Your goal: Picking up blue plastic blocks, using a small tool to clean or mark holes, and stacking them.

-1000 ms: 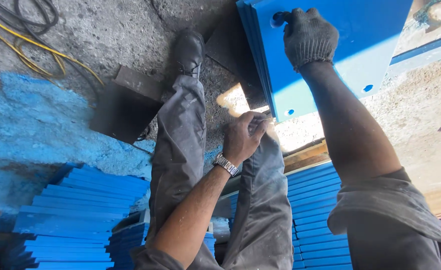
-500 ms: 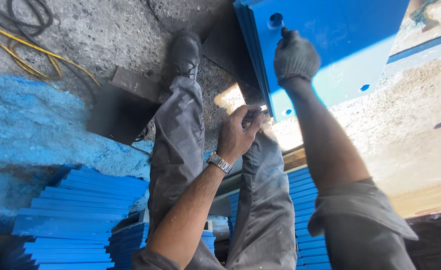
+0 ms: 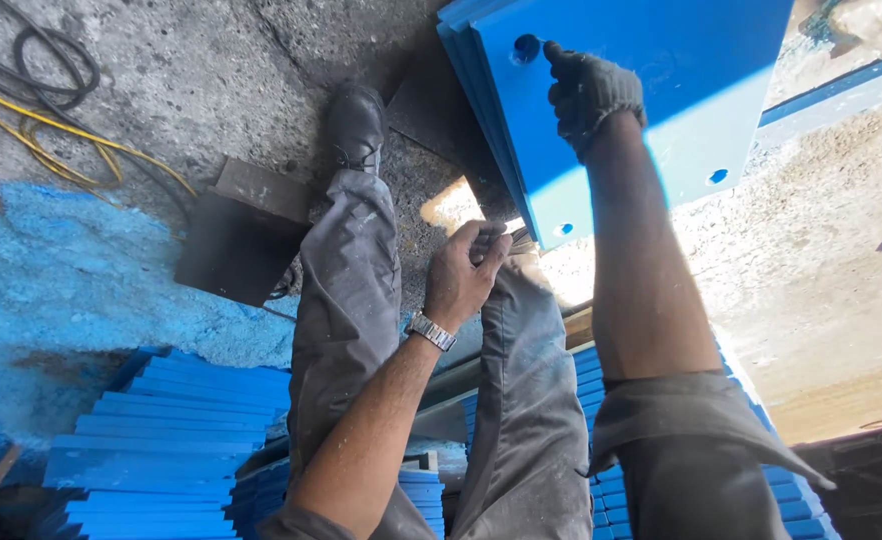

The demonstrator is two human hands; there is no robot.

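A stack of blue plastic plates (image 3: 661, 120) with round holes stands tilted ahead of me, lower edge near my right knee. My right hand (image 3: 589, 92), in a dark knit glove, lies on the face of the front plate beside its upper hole, fingers curled. My left hand (image 3: 464, 272) is bare, with a metal wristwatch. It is curled shut at the lower corner of the stack, by my right knee; what it grips is hidden. My legs in grey trousers (image 3: 361, 300) stretch forward, one black boot (image 3: 356, 125) on the concrete.
Stacks of blue strips (image 3: 161, 450) lie at lower left and under my right arm (image 3: 621, 400). Blue shavings (image 3: 51, 270) cover the floor at left. A dark metal block (image 3: 241, 235) sits by my left leg. Yellow and black cables (image 3: 51, 110) run at top left.
My right hand slid down the plate from the upper hole, then the view shifted so it sits beside that hole again. My left hand stayed curled at the stack's lower corner.
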